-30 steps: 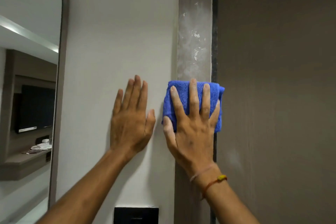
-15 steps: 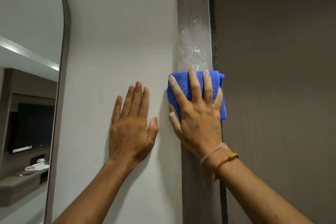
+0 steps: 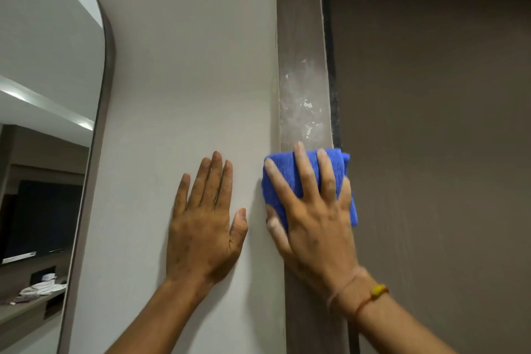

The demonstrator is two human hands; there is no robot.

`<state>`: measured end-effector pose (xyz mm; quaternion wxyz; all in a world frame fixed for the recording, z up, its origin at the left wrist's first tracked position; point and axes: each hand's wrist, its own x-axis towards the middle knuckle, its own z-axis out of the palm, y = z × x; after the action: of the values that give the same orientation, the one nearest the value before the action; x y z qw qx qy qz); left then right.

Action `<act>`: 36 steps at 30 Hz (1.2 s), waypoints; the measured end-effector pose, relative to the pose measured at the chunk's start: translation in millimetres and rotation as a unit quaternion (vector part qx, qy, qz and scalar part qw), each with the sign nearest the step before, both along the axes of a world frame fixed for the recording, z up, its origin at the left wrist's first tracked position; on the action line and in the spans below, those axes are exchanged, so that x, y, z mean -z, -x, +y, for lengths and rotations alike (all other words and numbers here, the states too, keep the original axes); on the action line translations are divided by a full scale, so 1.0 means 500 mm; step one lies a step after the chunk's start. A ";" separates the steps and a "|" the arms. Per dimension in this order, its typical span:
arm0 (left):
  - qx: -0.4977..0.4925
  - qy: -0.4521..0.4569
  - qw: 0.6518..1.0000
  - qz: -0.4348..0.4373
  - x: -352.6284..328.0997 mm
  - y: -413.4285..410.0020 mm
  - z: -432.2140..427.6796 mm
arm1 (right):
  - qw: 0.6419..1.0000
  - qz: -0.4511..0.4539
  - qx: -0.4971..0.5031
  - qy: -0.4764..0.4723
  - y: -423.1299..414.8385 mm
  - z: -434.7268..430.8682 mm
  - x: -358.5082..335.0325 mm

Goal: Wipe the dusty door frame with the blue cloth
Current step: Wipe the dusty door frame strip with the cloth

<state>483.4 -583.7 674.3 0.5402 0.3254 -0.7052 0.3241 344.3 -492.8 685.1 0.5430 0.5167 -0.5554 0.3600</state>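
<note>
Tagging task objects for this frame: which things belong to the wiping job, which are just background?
In the job:
blue cloth
door frame
right hand

Background:
left hand, flat on the wall
arched mirror
door

The right hand (image 3: 313,210) covers much of the blue cloth (image 3: 287,169), which hides the door frame (image 3: 301,37) beneath.

Pale wall (image 3: 186,66) — arched mirror (image 3: 48,95)
</note>
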 end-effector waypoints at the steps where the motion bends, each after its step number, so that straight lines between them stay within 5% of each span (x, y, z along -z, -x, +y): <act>1: 0.001 0.000 1.000 0.000 0.000 0.000 -0.001 | 1.000 -0.002 0.002 0.007 -0.001 -0.003 -0.031; 5: 0.000 0.001 1.000 0.003 -0.001 -0.001 -0.007 | 0.999 -0.019 0.008 0.036 -0.009 -0.018 -0.116; 13: 0.005 -0.007 1.000 0.001 0.001 -0.002 -0.003 | 1.000 0.003 -0.003 0.010 -0.003 -0.006 0.015; 22: 0.004 -0.010 1.000 0.004 -0.002 0.001 -0.006 | 0.999 0.011 0.014 0.045 0.000 -0.025 -0.230; 31: -0.001 -0.009 1.000 -0.001 0.001 -0.001 -0.003 | 0.999 0.030 0.014 0.024 0.005 -0.016 -0.090; 36: 0.002 -0.013 1.000 -0.003 -0.007 -0.001 -0.016 | 0.999 0.040 0.002 0.008 0.015 -0.005 -0.247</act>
<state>483.7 -591.8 677.7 0.5347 0.3298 -0.7117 0.3143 336.6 -495.4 808.8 0.5694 0.5253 -0.5314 0.3427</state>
